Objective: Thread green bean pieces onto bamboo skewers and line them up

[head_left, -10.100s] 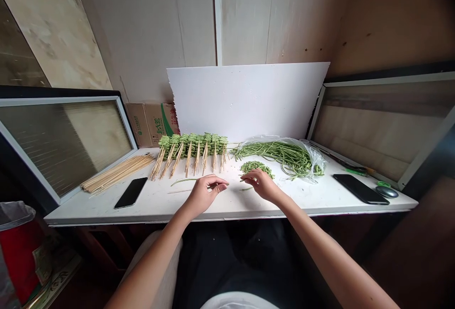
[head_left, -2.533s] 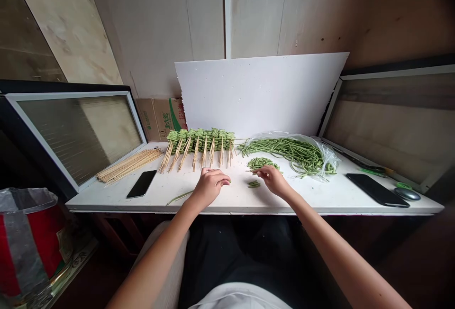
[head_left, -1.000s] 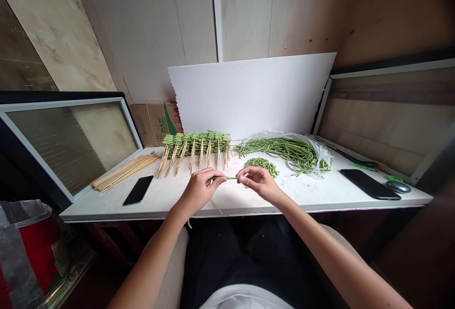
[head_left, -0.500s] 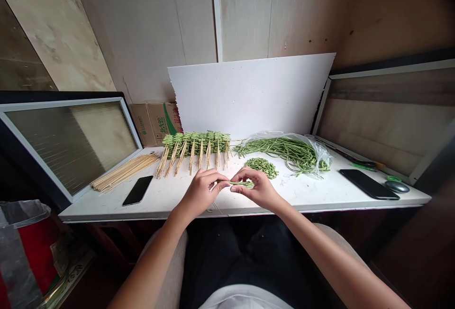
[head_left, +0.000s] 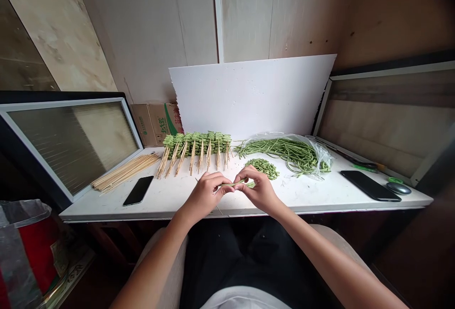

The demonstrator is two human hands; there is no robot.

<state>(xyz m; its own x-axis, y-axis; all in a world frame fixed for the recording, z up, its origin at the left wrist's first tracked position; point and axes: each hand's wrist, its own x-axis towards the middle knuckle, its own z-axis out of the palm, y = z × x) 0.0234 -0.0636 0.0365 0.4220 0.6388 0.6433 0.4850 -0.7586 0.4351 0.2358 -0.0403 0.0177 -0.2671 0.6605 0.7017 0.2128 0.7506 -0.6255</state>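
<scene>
Two hands, the left hand [head_left: 204, 195] and the right hand [head_left: 260, 191], meet above the desk [head_left: 295, 200], their fingers [head_left: 250, 174] pinched together on one green bean [head_left: 232, 184] that spans the gap between them. One thin stick [head_left: 217, 210] shows below the left hand. Left of the bean lie one phone [head_left: 138, 190] and one bundle of skewers [head_left: 124, 171]. Behind it are one pile of cut beans [head_left: 263, 168], one row of skewered beans [head_left: 195, 145] and one plastic bag of long beans [head_left: 302, 155]. Farther right lies a second phone [head_left: 369, 192].

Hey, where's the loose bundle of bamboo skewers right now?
In the head view, the loose bundle of thin bamboo skewers lies at the left end of the white table top, just behind the black smartphone and left of the row of skewered green beans.
</scene>
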